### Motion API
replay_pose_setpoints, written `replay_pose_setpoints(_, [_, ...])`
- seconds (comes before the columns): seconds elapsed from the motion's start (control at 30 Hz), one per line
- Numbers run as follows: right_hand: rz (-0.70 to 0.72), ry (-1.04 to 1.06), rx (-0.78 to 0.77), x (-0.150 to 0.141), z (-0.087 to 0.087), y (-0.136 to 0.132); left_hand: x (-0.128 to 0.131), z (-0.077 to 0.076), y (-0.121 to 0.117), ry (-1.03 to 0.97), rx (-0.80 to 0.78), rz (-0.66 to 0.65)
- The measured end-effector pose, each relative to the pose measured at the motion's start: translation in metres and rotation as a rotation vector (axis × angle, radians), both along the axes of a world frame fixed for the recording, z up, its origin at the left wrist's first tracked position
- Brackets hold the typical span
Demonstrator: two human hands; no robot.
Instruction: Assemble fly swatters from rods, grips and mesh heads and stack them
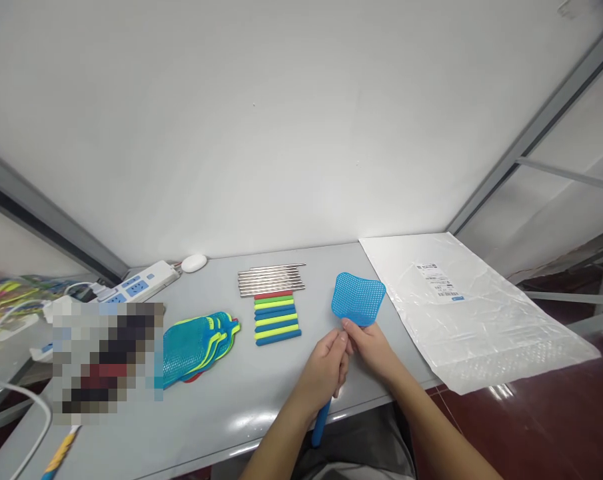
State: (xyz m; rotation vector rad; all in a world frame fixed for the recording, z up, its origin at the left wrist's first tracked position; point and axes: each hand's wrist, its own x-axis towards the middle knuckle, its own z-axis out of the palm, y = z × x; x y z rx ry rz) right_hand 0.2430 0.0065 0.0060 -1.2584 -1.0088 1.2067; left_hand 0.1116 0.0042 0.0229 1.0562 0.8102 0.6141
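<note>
My left hand (324, 373) is closed around the shaft of a blue fly swatter, whose blue handle (321, 423) sticks out below my fist past the table's front edge. My right hand (371, 347) pinches the neck just under the blue mesh swatter head (357, 298), which stands above both hands. On the grey table (261, 393) to the left lie a row of coloured handles (277, 318) in red, green, yellow and blue, several metal rods (271, 279) behind them, and a fanned pile of mesh swatter heads (196, 343).
A large clear plastic bag (476, 313) with a white label lies at the right, hanging over the table edge. A white power strip (141, 285) and a small white oval object (194, 263) sit at the back left. White cables and coloured items crowd the far left.
</note>
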Motion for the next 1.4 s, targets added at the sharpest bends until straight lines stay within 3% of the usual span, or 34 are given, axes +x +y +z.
replay_pose_setpoints(0.1, [-0.095,-0.041,0.058,0.015,0.014,0.014,-0.008,0.007,-0.001,0.064,0.049,-0.044])
replay_pose_setpoints(0.27, [-0.21,-0.053,0.151,0.033,0.041,0.032,-0.024,0.031,-0.012,0.222,0.157,-0.073])
replay_pose_setpoints(0.5, [0.084,-0.196,0.129,-0.006,0.044,-0.006,-0.036,0.049,-0.018,0.325,0.329,-0.088])
replay_pose_setpoints(0.57, [0.096,-0.239,0.139,-0.006,0.044,-0.013,-0.042,0.051,-0.019,0.39,0.407,-0.122])
replay_pose_setpoints(0.73, [-0.099,-0.321,0.184,0.026,0.053,-0.001,-0.072,0.056,-0.017,0.771,0.752,-0.235])
replay_pose_setpoints(0.87, [-0.377,-0.253,0.276,0.05,0.059,0.017,-0.097,0.057,-0.009,1.048,1.009,-0.164])
replay_pose_setpoints(0.93, [-0.463,-0.163,0.307,0.055,0.061,0.023,-0.107,0.058,-0.003,1.06,1.028,-0.153])
replay_pose_setpoints(1.07, [-0.469,-0.114,0.306,0.054,0.059,0.027,-0.133,0.054,0.013,1.023,1.001,-0.104])
replay_pose_setpoints(1.2, [-0.573,-0.002,0.327,0.057,0.055,0.029,-0.175,0.041,0.024,1.099,1.041,0.031])
replay_pose_setpoints(1.4, [-0.779,0.098,0.365,0.089,0.064,0.032,-0.225,0.023,0.018,1.226,1.138,0.233])
